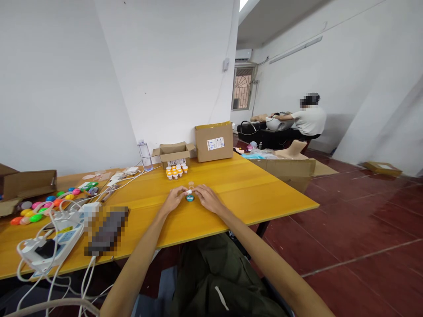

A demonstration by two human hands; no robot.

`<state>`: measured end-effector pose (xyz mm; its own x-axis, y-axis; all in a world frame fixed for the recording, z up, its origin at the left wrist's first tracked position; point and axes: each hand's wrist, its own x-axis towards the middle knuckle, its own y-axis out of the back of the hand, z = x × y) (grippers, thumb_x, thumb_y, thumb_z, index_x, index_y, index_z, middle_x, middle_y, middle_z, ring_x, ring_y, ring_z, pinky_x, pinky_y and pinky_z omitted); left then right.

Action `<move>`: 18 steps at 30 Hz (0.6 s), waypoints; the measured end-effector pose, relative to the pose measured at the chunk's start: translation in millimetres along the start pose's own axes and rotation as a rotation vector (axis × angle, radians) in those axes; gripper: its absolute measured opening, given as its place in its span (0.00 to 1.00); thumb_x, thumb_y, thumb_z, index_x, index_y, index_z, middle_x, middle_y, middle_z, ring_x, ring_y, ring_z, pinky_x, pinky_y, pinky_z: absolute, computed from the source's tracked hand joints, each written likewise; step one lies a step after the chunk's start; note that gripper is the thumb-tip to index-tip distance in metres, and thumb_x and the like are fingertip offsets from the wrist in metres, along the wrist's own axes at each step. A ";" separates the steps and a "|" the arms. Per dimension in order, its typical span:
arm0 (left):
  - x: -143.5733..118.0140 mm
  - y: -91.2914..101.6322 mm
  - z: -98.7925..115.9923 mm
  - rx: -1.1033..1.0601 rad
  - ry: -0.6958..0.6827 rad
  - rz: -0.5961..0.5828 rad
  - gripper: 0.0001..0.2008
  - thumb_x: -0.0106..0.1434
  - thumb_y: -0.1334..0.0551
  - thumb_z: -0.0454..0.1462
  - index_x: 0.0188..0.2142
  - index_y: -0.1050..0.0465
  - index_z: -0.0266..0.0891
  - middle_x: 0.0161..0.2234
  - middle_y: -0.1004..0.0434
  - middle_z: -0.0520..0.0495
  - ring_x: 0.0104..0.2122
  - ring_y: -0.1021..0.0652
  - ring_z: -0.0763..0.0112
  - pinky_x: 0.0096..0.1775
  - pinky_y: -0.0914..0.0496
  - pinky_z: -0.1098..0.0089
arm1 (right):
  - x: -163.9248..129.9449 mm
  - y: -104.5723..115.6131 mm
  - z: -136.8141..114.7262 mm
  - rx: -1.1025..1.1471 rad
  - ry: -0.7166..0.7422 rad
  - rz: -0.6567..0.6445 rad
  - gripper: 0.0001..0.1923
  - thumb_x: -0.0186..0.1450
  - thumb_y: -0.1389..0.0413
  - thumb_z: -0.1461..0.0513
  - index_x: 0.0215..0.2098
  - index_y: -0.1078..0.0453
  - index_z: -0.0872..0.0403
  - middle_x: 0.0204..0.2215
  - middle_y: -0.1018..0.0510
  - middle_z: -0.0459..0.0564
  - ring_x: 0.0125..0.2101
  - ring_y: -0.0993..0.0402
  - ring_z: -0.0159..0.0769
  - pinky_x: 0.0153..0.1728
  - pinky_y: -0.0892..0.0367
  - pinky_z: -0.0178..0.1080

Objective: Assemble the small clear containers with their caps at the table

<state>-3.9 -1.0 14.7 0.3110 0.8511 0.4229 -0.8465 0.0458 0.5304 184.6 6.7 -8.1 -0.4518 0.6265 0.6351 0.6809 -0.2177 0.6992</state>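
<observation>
Two hands, yours, meet over one small item on the yellow surface (264, 193). Landmark for this entry: the small teal-blue round piece (190, 198) lying on the surface between your hands. Left hand (173, 199): just left of the teal piece, fingers (183, 190) curled inward and pinching a small white bit (188, 192) that sits directly above the teal piece. Right hand (207, 198): just right of the teal piece, fingers (197, 190) bent in and meeting the same white bit from the other side; both pinch it, though it is too small to tell how firmly. Beyond the teal piece, near: a clear round ring or lid (191, 184). Farther beyond it: a cluster of small white bottles with orange caps (176, 171), then an open small carton (174, 153), with a taller closed carton (214, 141) to its right and a clear water bottle (145, 155) to its left. Well left of the teal piece: a row of coloured egg-shaped capsules (42, 207), white cables and a power strip (49, 246), and a blurred dark item (107, 231). Far right and behind: another person (309, 119) seated at a dark bench, apart from your hands.
</observation>
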 end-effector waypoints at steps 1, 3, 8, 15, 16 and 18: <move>0.2 0.0 -0.7 -0.009 0.008 -0.001 0.14 0.61 0.42 0.47 0.32 0.25 0.40 0.33 0.21 0.49 0.34 0.24 0.67 0.42 0.31 0.66 | -0.1 0.0 -0.4 0.002 -0.006 0.003 0.13 0.68 0.54 0.65 0.41 0.28 0.50 0.39 0.23 0.50 0.40 0.29 0.37 0.44 0.36 0.40; 0.5 -0.1 -2.3 -0.028 0.018 -0.006 0.14 0.61 0.42 0.46 0.32 0.26 0.39 0.32 0.21 0.49 0.34 0.24 0.68 0.41 0.30 0.66 | -0.4 -0.2 -1.7 0.009 -0.024 0.010 0.14 0.68 0.55 0.65 0.43 0.28 0.50 0.39 0.22 0.50 0.41 0.29 0.36 0.45 0.35 0.40; 0.5 -1.6 -6.1 -0.073 0.018 -0.020 0.13 0.62 0.43 0.46 0.33 0.28 0.39 0.32 0.22 0.49 0.34 0.24 0.68 0.41 0.30 0.66 | -1.0 -1.4 -3.6 0.030 -0.039 0.013 0.15 0.69 0.56 0.64 0.46 0.29 0.49 0.42 0.22 0.49 0.43 0.28 0.36 0.46 0.35 0.39; 0.1 -1.9 -8.8 -0.049 0.036 0.008 0.13 0.60 0.41 0.47 0.34 0.27 0.40 0.32 0.22 0.49 0.34 0.24 0.68 0.41 0.30 0.66 | -0.1 -3.4 0.7 0.060 -0.005 0.034 0.17 0.70 0.57 0.64 0.50 0.30 0.48 0.45 0.22 0.49 0.45 0.27 0.36 0.49 0.35 0.40; 0.0 -1.9 -9.0 -0.054 0.037 0.008 0.13 0.60 0.41 0.47 0.34 0.27 0.39 0.32 0.22 0.49 0.34 0.24 0.68 0.41 0.30 0.66 | 0.0 -3.3 1.0 0.067 -0.004 0.033 0.18 0.69 0.57 0.65 0.50 0.30 0.48 0.45 0.22 0.49 0.45 0.27 0.36 0.49 0.35 0.40; -0.3 -2.0 -8.9 -0.073 0.040 -0.003 0.14 0.60 0.42 0.47 0.34 0.27 0.39 0.32 0.22 0.49 0.34 0.24 0.68 0.41 0.30 0.66 | 0.2 -3.0 1.0 0.076 -0.004 0.030 0.18 0.69 0.57 0.65 0.50 0.30 0.48 0.45 0.22 0.49 0.45 0.27 0.37 0.48 0.35 0.41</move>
<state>-6.2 3.3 7.0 0.2971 0.8710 0.3914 -0.8753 0.0847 0.4760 183.1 8.2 -10.3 -0.4285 0.6237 0.6537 0.7361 -0.1786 0.6529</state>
